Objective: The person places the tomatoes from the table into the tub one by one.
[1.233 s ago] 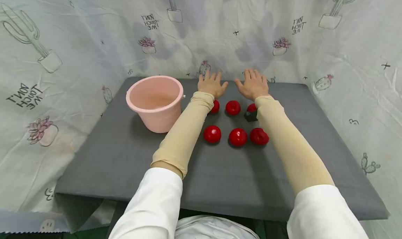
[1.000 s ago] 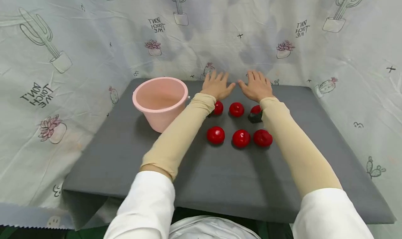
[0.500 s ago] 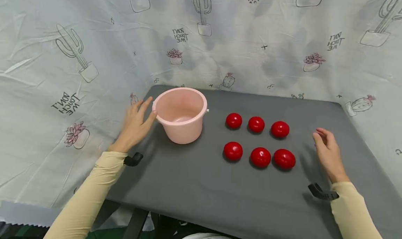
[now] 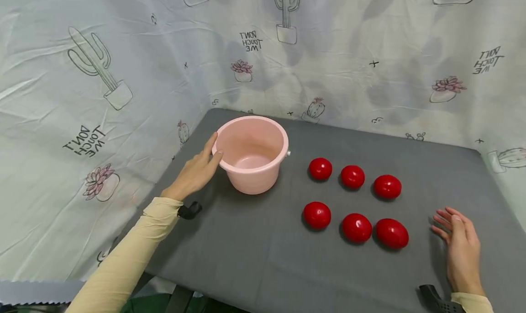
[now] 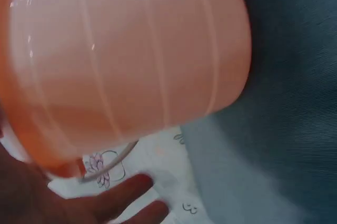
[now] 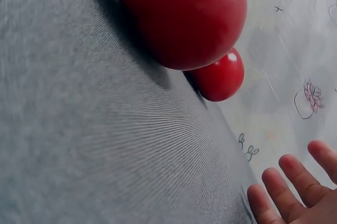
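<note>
On the grey table, my left hand (image 4: 193, 173) is at the left rim of a pink bucket (image 4: 255, 183). The thumb lies over the rim and the other fingers are on the outer side; in the left wrist view two fingers (image 5: 118, 195) stretch out below the bucket wall (image 5: 131, 50). The bucket is upright with nothing visible inside. My right hand (image 4: 462, 244) hovers at the right with its fingers loosely bent and nothing in them. Nearest to it is a glossy red tomato-like fruit (image 4: 392, 233), the front right one of two rows of three.
The back row of red fruits (image 4: 352, 177) lies right of the bucket. A pale cactus-print cloth (image 4: 345, 89) hangs behind the table and along its left side. Black camera mounts (image 4: 190, 210) sit on both wrists. The bucket's handle (image 5: 113, 163) hangs on its left side.
Both hands have parted from the table's far edge. The left has come to the bucket's rim, the right to the right of the fruits. The camera view has shifted left.
</note>
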Available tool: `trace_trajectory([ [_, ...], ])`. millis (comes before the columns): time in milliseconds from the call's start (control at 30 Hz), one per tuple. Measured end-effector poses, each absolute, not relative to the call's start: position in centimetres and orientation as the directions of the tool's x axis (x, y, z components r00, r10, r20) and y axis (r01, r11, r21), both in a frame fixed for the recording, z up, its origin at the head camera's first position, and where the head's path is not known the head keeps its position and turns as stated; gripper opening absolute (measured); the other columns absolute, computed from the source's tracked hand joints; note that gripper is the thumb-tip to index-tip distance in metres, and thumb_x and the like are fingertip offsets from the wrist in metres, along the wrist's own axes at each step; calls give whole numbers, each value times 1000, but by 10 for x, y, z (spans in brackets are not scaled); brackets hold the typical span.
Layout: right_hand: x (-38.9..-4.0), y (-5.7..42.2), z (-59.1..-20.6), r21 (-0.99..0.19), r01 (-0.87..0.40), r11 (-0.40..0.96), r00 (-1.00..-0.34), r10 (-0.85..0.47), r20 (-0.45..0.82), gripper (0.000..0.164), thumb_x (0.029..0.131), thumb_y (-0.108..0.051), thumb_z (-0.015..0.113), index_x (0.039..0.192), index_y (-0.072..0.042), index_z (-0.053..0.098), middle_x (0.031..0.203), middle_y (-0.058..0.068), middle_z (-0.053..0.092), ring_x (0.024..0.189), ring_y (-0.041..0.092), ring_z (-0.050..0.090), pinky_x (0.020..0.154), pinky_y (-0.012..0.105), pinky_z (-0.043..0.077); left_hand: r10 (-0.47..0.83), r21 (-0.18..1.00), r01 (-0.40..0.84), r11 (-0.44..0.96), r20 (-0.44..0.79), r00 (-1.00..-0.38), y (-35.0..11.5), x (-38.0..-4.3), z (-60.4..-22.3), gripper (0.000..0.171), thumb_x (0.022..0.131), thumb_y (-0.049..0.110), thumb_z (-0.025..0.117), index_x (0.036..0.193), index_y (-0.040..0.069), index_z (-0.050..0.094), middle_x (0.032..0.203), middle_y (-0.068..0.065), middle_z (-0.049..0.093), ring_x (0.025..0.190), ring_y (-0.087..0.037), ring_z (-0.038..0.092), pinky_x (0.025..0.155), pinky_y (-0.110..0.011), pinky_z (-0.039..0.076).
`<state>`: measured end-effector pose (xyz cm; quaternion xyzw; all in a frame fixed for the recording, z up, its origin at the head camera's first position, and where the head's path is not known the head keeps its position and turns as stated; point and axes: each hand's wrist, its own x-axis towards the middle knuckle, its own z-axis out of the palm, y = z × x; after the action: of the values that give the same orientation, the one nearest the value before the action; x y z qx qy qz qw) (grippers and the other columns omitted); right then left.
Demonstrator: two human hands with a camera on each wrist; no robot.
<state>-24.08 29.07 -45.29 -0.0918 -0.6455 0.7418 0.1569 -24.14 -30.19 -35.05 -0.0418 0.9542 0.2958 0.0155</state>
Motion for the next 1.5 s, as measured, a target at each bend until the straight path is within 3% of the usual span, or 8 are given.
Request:
trace_trajectory([
  [167,-235,285,-453,-934,-94,346,-960,217,177,39,103,-27,42,134,-5,51,108,-21,64,98,-9,60,80,6,42,-13,589,-108,801,-163,-987,-301,-265,-345,58,90,75,15,136,65,-20,151,-14,38,130,-43,46,97,-68,33],
  [267,-234,284,-455,-860,-109,499,-965,155,213,40,104,-28,37,135,-5,51,105,-28,62,97,-14,59,81,4,38,13,596,-119,794,-211,-977,-300,-279,-341,58,89,76,16,133,68,-20,140,-14,53,126,-36,52,98,-63,36],
  [533,-230,286,-463,-866,-77,494,-979,128,160,44,105,-30,33,132,-2,53,104,-27,65,101,-15,56,84,4,34,36,543,-148,827,-314,-949,-284,-302,-333,57,89,76,15,128,68,-27,100,-8,71,110,-29,62,91,-54,41],
  [633,-229,286,-463,-855,-69,515,-985,100,140,44,105,-31,33,132,-3,54,104,-28,65,106,-17,52,85,2,30,1,491,-176,853,-340,-940,-279,-298,-329,59,87,79,12,128,65,-29,121,-10,66,121,-35,56,94,-60,38],
  [800,-232,282,-463,-837,-99,539,-983,76,165,45,106,-30,31,134,-2,51,109,-27,62,108,-16,51,86,3,31,-8,417,-154,896,-331,-944,-280,-289,-313,67,84,82,9,137,57,-23,153,-10,36,135,-46,37,98,-68,30],
  [1033,-223,279,-458,-811,-196,551,-963,46,264,42,106,-18,27,143,-2,40,123,-24,55,113,-11,51,86,6,37,43,386,-87,919,-316,-948,-277,-293,-302,68,85,81,13,143,57,-13,142,-6,51,118,-37,54,78,-52,43],
  [1333,-212,249,-459,-780,-90,619,-995,-86,47,67,95,-23,58,152,-22,23,142,3,42,117,-14,36,84,5,34,58,424,-106,900,-356,-933,-283,-293,-306,67,86,80,16,139,58,-19,149,-8,43,136,-42,37,90,-66,35],
  [1500,-214,243,-460,-748,-75,659,-997,-76,33,82,84,-26,74,150,-27,27,141,2,45,115,-12,36,81,13,43,64,452,-112,885,-356,-932,-283,-295,-305,68,86,80,19,138,59,-20,152,-7,39,136,-42,37,89,-65,36],
])
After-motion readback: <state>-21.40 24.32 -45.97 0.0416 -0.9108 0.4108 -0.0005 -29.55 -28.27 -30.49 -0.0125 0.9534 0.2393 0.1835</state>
